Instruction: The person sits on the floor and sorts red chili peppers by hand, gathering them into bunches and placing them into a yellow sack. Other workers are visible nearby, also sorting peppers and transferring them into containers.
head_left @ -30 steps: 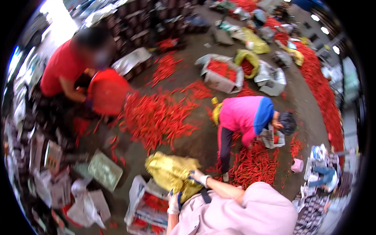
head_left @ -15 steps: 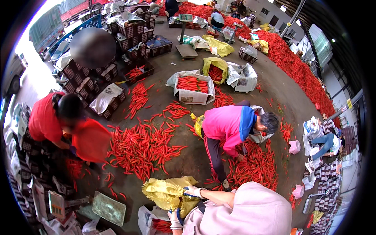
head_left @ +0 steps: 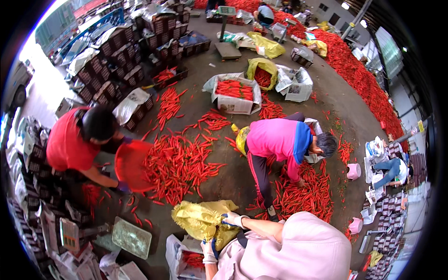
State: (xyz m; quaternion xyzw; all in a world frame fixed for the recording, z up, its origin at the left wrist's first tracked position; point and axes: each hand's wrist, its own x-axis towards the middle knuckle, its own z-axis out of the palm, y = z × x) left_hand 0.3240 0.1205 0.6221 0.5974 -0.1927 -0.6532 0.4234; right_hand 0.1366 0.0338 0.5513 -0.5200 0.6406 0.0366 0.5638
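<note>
A yellow woven sack (head_left: 198, 221) with a frayed edge is bunched up in front of me. Both my hands wear white gloves with blue on the fingers. My right hand (head_left: 234, 219) grips the sack's right side. Lower down, my left hand (head_left: 208, 252) is closed on its near part; the fingertips are partly hidden by the folds. Just below the sack stands a paper-lined crate (head_left: 173, 256) with red chili peppers (head_left: 193, 259) in it.
A co-worker in red (head_left: 70, 140) holds a red basin (head_left: 128, 165) at a chili heap (head_left: 182, 168). Another in pink and blue (head_left: 275, 140) bends over a second heap (head_left: 303, 196). A metal scale platform (head_left: 131, 237) lies left of my crate. Stacked crates (head_left: 116, 46) line the left.
The co-worker in red has brought the basin rightward and tipped it toward the chili heap. My hands keep hold of the sack with little change. The whole view has shifted slightly.
</note>
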